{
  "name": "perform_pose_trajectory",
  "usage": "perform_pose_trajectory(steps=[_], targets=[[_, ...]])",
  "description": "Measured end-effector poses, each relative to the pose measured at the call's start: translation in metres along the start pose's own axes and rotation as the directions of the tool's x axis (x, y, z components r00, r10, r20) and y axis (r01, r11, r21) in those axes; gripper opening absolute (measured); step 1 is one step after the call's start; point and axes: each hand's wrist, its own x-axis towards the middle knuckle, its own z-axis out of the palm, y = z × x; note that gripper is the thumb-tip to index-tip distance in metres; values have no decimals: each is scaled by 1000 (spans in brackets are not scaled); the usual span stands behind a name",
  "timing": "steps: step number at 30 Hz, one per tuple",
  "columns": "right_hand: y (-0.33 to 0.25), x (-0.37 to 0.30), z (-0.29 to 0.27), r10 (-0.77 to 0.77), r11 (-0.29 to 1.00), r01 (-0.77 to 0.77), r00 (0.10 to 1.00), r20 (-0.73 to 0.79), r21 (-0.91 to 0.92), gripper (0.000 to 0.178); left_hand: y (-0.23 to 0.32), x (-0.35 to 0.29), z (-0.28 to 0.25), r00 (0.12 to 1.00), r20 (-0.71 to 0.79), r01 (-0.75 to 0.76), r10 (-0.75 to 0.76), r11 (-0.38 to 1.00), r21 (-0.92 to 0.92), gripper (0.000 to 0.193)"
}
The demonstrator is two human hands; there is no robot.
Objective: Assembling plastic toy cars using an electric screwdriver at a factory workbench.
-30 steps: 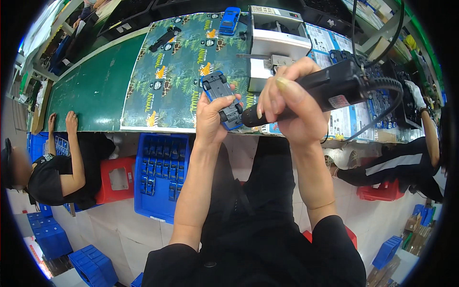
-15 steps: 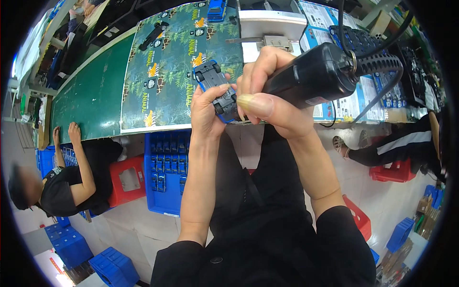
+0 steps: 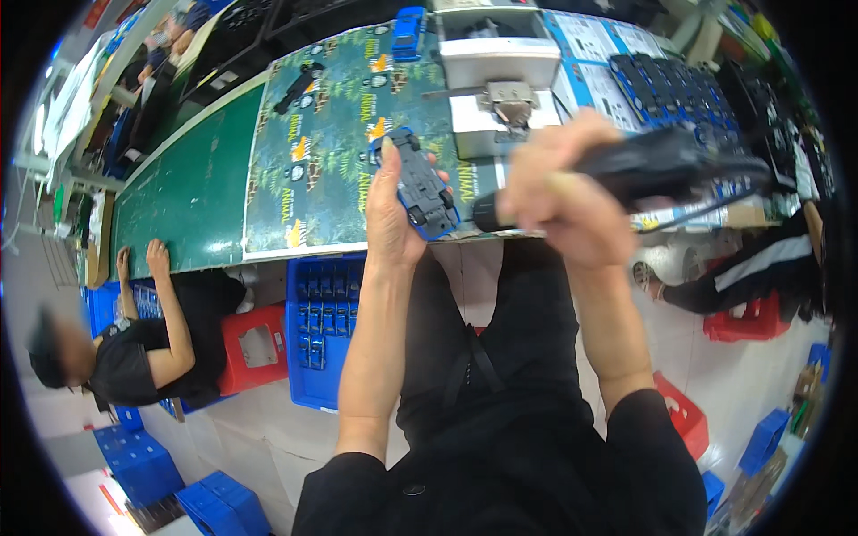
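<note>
At nine o'clock a seated person [image 3: 134, 344] in black rests both hands on the edge of the green counter [image 3: 192, 201], beside a red stool [image 3: 255, 344] and a blue compartment crate [image 3: 323, 330] under the counter. Moving right, a printed sheet [image 3: 340, 134] with green foliage and orange patches lies flat over the counter, a blue toy car [image 3: 408, 20] at its twelve o'clock end.

My left hand [image 3: 393, 214] grips a toy car chassis [image 3: 422, 183], black with a blue rim, my fingers [image 3: 384, 165] closed along its left side; I hold it underside up, tilted toward me, probably so the screw points face the tool. My right hand [image 3: 567, 201] is closed around a black electric screwdriver [image 3: 643, 170], its tip just at four o'clock of the chassis, apparently not touching it.

Beyond, at one o'clock, sit a white fixture [image 3: 500, 80] and a tray of dark chassis parts [image 3: 679, 85] on blue-and-white printed sheets [image 3: 590, 40], kept within reach. At three o'clock another person's black sleeve with a white stripe [image 3: 751, 268] shows.
</note>
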Motion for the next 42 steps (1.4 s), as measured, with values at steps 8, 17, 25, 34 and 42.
perform_pose_trajectory(steps=[8,17,25,34,42], targets=[[-8,-22,-83,-64,984,-10,912,-406,-177,11,60,16,0,638,762,-682,-107,-538,495,93],[-6,-16,-83,-81,982,9,924,-374,-188,11,213,-34,-119,863,504,-232,-34,-913,336,108],[-8,-26,-105,-141,978,73,923,-358,-195,13,128,-50,-42,633,774,-569,22,-664,485,53],[-40,-37,-81,-49,963,-31,957,-287,-268,17,-51,48,172,493,860,-864,131,-43,502,31],[-64,-57,-107,-53,958,-39,949,-310,-283,25,-174,189,236,962,243,-239,-128,46,970,80]])
